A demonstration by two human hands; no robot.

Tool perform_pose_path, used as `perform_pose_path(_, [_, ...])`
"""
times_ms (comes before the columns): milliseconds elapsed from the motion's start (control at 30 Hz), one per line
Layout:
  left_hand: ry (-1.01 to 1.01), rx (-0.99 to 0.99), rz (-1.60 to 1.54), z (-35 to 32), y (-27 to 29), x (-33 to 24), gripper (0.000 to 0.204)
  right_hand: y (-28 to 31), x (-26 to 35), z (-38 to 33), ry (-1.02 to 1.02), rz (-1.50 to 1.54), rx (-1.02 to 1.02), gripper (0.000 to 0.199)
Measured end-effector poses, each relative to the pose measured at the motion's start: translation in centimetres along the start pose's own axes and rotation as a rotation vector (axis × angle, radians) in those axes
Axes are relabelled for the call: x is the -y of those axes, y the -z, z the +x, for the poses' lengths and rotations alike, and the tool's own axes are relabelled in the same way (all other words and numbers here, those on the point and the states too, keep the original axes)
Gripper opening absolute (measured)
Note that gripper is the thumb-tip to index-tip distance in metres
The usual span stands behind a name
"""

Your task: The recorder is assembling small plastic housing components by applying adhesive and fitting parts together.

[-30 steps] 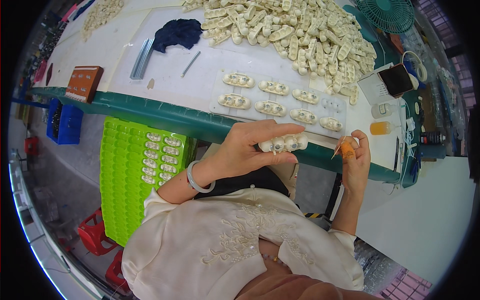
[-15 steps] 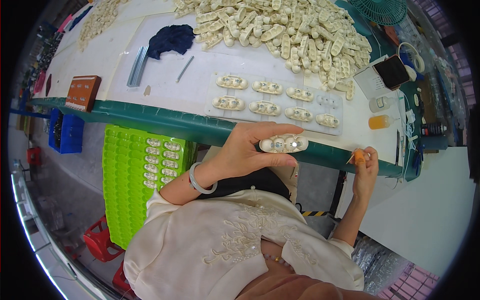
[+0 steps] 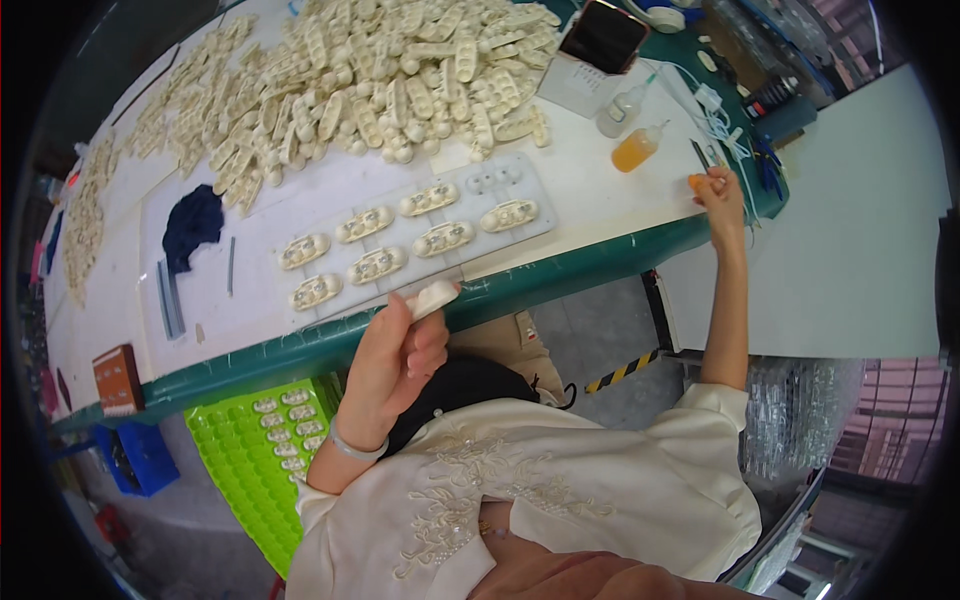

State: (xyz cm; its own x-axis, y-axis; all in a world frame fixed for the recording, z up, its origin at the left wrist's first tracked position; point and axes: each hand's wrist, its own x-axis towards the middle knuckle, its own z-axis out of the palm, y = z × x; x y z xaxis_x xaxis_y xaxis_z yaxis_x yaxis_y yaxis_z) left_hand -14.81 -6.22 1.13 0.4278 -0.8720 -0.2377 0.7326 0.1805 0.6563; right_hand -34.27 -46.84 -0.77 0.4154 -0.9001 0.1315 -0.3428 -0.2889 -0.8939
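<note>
My left hand (image 3: 385, 362) is closed around a cream oval plastic piece (image 3: 436, 298), held on edge just in front of the table's front rim. Its inner face is turned out of sight. Far to the right, my right hand (image 3: 722, 200) reaches over the tabletop with its fingers pinched on a small orange-handled tool (image 3: 697, 183); the fingers hide most of it. Beyond the left hand lies a white holding plate (image 3: 468, 218) bearing several similar pieces, such as one cream piece (image 3: 508, 215) with shiny metal dots. One end spot on the plate holds no piece.
A big heap of cream pieces (image 3: 400, 85) covers the back. On the right stand an orange bottle (image 3: 638, 148), a clear bottle (image 3: 620, 112) and a phone (image 3: 604, 38). A dark blue cloth (image 3: 193, 225) lies left. Below the edge is a green tray (image 3: 232, 450).
The view has swung round. My left hand has tipped the cream piece onto its edge. My right hand has gone from before the table edge to above its right end, still holding the orange-handled tool.
</note>
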Motion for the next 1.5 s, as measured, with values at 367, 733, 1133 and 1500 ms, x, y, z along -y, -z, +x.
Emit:
perform_pose_path(367, [0.285,0.058,-0.685,1.2,-3.7,-0.8,0.070,2.4,-6.7,9.5,0.172,-0.498,-0.048,0.032])
perform_pose_path(733, [0.333,-0.004,-0.715,1.3,-4.3,-1.0,0.069,-1.6,6.0,-1.2,0.561,-0.288,-0.259,0.021])
perform_pose_path(1133, [0.360,-0.017,-0.754,0.6,-4.6,-1.1,0.068,-9.6,14.6,-10.6,0.827,-0.154,0.333,0.028])
perform_pose_path(1500, [0.369,0.020,-0.667,0.4,-3.8,-0.6,0.065,-12.0,15.5,-12.6,0.781,0.002,0.669,0.033])
